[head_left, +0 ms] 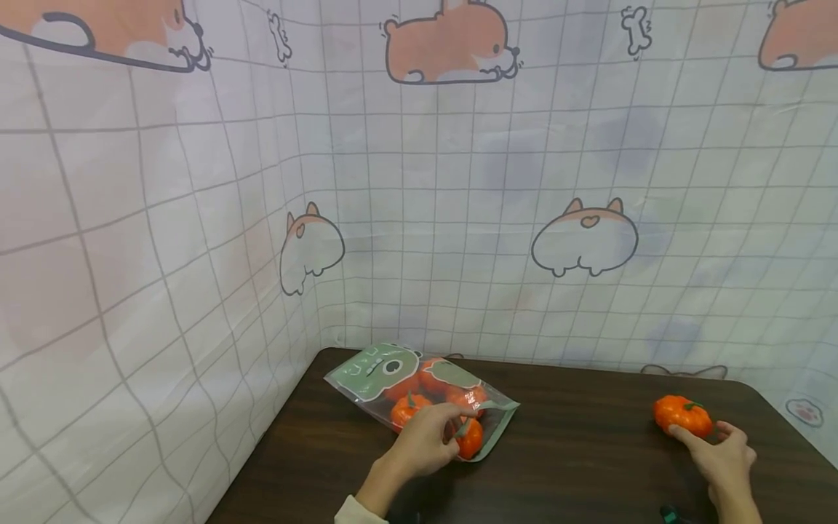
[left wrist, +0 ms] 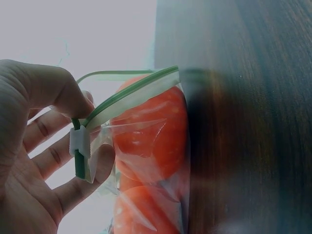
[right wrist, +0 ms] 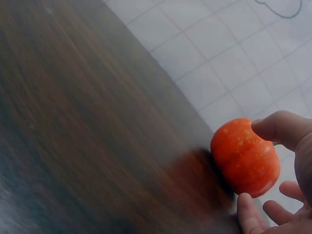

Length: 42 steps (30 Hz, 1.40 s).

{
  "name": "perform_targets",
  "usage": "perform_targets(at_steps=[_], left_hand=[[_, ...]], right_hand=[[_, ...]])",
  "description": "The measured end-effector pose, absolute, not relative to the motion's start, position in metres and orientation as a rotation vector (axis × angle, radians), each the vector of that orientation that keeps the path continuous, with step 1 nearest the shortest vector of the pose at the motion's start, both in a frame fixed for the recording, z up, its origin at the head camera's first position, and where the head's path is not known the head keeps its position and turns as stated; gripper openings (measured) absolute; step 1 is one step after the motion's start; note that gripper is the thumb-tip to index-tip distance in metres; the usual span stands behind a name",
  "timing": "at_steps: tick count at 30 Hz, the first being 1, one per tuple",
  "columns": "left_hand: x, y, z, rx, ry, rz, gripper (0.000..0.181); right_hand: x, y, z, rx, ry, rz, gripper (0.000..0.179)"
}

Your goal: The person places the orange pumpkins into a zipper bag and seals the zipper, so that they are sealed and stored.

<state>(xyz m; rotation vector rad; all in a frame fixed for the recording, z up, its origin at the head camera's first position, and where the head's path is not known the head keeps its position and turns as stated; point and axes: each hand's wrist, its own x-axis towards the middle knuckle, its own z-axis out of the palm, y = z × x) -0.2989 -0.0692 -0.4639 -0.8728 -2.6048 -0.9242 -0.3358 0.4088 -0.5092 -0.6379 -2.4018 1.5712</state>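
Observation:
A clear zip bag (head_left: 366,375) with a green cartoon print lies at the left of the dark table, several small orange pumpkins (head_left: 407,409) inside it. My left hand (head_left: 425,440) pinches the bag's open end. In the left wrist view, its fingers are at the green zip strip (left wrist: 131,92), close by the white slider (left wrist: 80,140). Far to the right, my right hand (head_left: 723,462) holds another small orange pumpkin (head_left: 681,415) with a green stem. The right wrist view shows the thumb (right wrist: 280,127) on one side of this pumpkin and a fingertip (right wrist: 246,207) at the other.
The dark wooden table (head_left: 576,444) runs between the two hands. White grid-patterned cloth (head_left: 452,291) with cartoon dogs stands behind it and along the left side. A small dark object with a green end (head_left: 669,514) lies at the near edge, left of my right forearm.

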Motion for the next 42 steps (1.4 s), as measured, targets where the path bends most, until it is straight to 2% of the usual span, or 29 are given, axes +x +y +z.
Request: perform_targets(at_steps=[21,42], left_hand=[[-0.297,-0.070,-0.463,-0.874,-2.600,-0.945,0.053],[-0.297,-0.069,-0.463,-0.875,-2.608,-0.977,0.054]], right_hand=[[-0.367,0.451,-0.513,-0.336,-2.724,1.486,0.117],[-0.346,0.434,-0.513,-0.415,-2.646,1.564,0.112]])
